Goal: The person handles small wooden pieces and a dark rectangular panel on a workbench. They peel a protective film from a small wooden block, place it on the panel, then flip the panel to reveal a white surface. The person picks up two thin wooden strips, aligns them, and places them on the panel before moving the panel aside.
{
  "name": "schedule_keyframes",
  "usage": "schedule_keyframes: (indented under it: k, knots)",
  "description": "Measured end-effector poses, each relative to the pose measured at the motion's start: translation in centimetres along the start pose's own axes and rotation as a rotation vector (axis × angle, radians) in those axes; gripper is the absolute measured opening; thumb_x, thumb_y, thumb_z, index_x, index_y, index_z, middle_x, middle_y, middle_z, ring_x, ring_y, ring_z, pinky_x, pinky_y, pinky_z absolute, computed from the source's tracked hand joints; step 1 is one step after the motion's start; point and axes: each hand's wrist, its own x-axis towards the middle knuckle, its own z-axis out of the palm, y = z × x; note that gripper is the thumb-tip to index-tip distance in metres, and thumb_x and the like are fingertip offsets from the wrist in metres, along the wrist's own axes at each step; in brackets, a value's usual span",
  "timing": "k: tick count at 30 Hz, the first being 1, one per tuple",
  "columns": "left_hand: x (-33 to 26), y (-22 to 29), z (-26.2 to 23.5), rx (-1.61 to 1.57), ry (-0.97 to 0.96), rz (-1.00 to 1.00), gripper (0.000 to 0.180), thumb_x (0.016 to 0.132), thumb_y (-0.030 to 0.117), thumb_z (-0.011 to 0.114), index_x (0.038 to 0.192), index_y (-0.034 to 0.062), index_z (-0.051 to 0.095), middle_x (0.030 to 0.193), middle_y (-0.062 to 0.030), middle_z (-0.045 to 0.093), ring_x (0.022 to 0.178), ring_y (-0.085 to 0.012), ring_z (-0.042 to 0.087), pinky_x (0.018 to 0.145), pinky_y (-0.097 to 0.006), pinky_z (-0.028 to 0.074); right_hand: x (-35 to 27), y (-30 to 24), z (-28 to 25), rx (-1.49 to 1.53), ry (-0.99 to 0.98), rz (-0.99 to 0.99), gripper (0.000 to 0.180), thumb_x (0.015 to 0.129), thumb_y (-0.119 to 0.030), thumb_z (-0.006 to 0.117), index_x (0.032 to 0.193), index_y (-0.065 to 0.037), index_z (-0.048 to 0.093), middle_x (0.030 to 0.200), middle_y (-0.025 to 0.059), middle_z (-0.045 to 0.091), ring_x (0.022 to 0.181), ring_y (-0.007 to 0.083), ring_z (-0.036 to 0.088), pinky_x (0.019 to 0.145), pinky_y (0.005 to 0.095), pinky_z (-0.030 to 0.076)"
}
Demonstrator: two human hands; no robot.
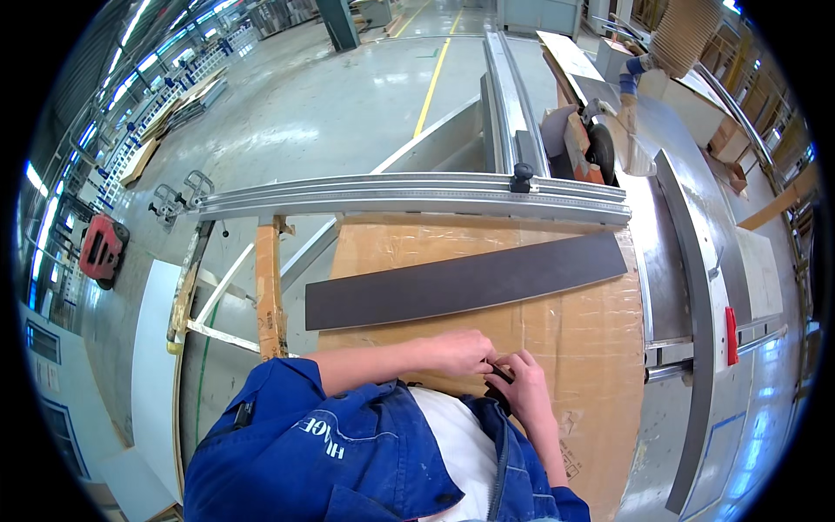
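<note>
Cardboard-covered surface (pixel 578 348), bounded at its far edge by a metal rail (pixel 400 198); bare cardboard extends rightward. A dark board (pixel 461 280) lies just beyond the hands, its left end overhanging. Left hand (pixel 465 351) and right hand (pixel 529 390), fingers curled, pinch a small black object (pixel 500 374) between them.

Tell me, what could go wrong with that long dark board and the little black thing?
The small black thing is in the right hand, close to the left hand; it might slip and drop. The dark board pokes past the cardboard's left edge, so a bump might shift it.
</note>
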Motion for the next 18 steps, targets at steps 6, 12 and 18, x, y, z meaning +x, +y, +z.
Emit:
schedule_keyframes:
  k: [6, 12, 18]
  knots:
    - [-2.5, 0.2, 0.0, 0.064, -0.006, -0.053, 0.022, 0.094, 0.024, 0.068, 0.103, 0.0071, 0.078, 0.093, -0.0188, 0.075, 0.088, -0.0396, 0.071, 0.079, -0.050, 0.056, -1.0, -1.4, 1.8, 0.157, -0.054, 0.185, 0.045, 0.080, -0.010, 0.086, 0.119, 0.002, 0.068, 0.103, 0.0177, 0.070, 0.087, 0.0274, 0.072, 0.080, 0.0388, 0.057]
    - [-3.4, -0.2, 1.0, 0.023, 0.065, -0.026, 0.020, 0.092, 0.023, 0.070, 0.099, 0.0073, 0.079, 0.091, -0.0165, 0.076, 0.087, -0.0384, 0.071, 0.077, -0.049, 0.055, -5.1, 4.3, 5.6, 0.828, -0.045, 0.348, 0.050, 0.086, -0.005, 0.080, 0.132, 0.006, 0.064, 0.122, 0.0154, 0.074, 0.110, 0.0175, 0.069, 0.098, 0.0305, 0.054]
    - [-3.0, -0.6, 1.4, -0.003, 0.250, -0.005, 0.020, 0.092, 0.023, 0.070, 0.097, 0.0057, 0.079, 0.088, -0.0159, 0.076, 0.084, -0.0375, 0.071, 0.076, -0.048, 0.055, -4.7, 3.9, 6.4, 0.880, 0.112, 0.312, 0.051, 0.088, -0.005, 0.080, 0.135, 0.006, 0.063, 0.122, 0.0134, 0.073, 0.112, 0.0178, 0.068, 0.100, 0.0312, 0.053]
